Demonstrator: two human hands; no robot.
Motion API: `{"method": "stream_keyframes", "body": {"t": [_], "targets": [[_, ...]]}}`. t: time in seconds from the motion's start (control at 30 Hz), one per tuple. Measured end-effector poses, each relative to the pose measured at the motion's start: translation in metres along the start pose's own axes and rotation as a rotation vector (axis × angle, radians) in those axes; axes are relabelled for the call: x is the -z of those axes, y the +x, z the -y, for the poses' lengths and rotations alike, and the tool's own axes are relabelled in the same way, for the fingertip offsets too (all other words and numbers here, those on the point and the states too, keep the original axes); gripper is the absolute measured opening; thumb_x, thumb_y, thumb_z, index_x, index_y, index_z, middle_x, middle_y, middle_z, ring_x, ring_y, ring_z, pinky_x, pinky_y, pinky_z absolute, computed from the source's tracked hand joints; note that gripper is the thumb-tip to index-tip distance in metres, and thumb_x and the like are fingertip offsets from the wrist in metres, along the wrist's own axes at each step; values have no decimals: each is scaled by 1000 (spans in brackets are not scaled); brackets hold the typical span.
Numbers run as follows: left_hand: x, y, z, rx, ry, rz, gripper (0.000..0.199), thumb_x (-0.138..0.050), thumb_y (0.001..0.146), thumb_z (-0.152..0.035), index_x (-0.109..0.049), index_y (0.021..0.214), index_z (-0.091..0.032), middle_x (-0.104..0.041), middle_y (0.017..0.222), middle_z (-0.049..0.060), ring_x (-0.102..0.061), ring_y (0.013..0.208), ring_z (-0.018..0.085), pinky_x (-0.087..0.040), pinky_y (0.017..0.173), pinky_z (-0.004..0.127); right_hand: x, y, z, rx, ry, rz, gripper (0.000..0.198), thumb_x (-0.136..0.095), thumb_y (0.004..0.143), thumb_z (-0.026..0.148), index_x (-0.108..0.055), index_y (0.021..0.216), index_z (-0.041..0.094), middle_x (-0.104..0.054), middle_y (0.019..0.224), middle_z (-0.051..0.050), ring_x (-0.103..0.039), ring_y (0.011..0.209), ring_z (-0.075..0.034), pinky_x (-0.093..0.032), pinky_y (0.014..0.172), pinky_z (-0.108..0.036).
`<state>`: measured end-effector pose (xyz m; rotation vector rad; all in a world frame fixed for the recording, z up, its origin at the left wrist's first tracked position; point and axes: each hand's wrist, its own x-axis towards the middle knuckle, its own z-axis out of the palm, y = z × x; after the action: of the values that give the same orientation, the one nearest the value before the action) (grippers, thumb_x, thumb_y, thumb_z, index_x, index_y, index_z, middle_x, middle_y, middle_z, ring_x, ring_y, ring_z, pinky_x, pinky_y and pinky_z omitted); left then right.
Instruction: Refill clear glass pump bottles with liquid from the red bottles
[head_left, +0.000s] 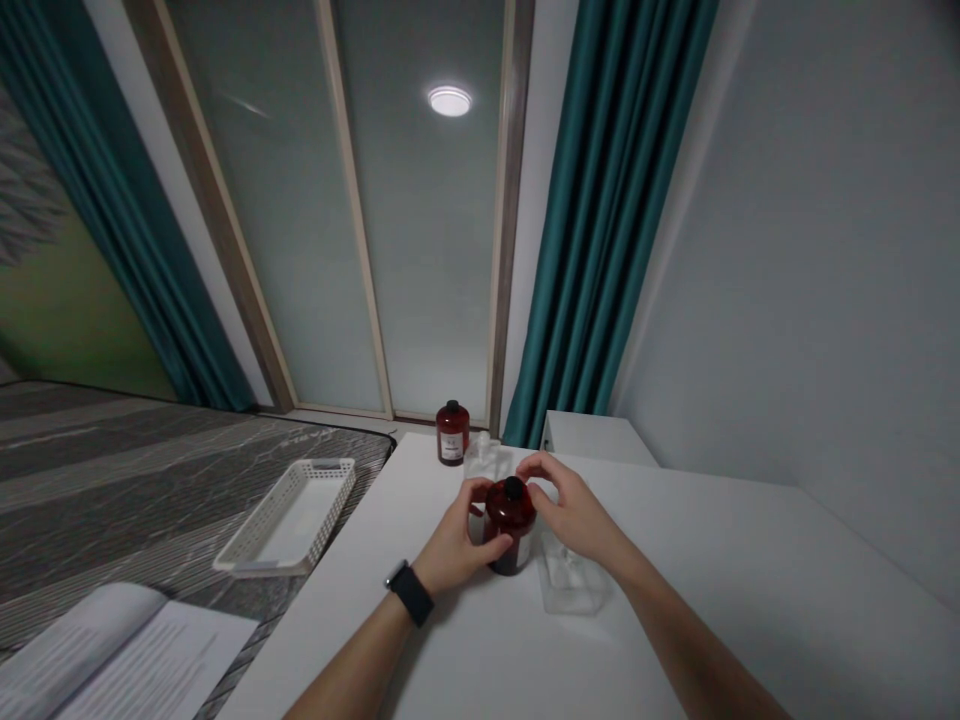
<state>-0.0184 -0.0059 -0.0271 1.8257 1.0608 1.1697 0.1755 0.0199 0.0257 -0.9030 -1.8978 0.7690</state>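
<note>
A dark red-brown bottle [509, 515] with a black cap [514, 488] and a pale label stands upright on the white table [480, 650]. My left hand [461, 540] is wrapped round its left side, thumb across the front. My right hand [566, 500] hovers at the bottle's upper right, thumb and index finger curved and apart beside the cap; whether they touch it I cannot tell. Under my right wrist lies a clear plastic tray [574, 590]. Just behind the held bottle is a clear plastic item [486, 458], partly hidden by my hands.
A second red-brown bottle [451, 434] stands at the table's far left corner. Left of the table, on a grey striped surface, lie a white perforated basket [326, 525] and an open book [150, 650]. A white cabinet [596, 437] is behind the table.
</note>
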Motion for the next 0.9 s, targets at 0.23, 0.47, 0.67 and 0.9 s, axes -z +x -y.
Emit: {"method": "stream_keyframes", "body": {"t": [0.23,0.47,0.67,0.9], "targets": [[-1,0,2,2,6,0,58,-72,73,-17,-42,123,-19,-56,124,12,-58,110,27,-46,96,44,-1,0,2,19,-61,-11,27,-45,82,11,-60,101,22,-64,102,-3,-60,100,-19,-45,96,-39],[0,0,-2,-4,-4,4,55,-71,74,-17,-44,121,-20,-58,120,10,-59,105,25,-47,93,41,-1,-1,4,61,-68,16,33,-47,81,9,-61,107,23,-64,108,-4,-59,105,-20,-45,99,-40],[0,0,-2,-6,10,0,56,-72,73,-17,-44,122,-20,-58,121,10,-58,106,26,-47,94,42,0,-1,4,71,-78,15,35,-48,82,8,-61,111,24,-63,107,-4,-59,105,-19,-45,99,-40],[0,0,-2,-14,-5,2,55,-71,74,-16,-45,122,-20,-59,120,9,-59,106,26,-47,94,41,0,-2,8,36,-104,77,38,-51,82,9,-60,115,25,-61,112,-5,-58,107,-19,-44,101,-41]]}}
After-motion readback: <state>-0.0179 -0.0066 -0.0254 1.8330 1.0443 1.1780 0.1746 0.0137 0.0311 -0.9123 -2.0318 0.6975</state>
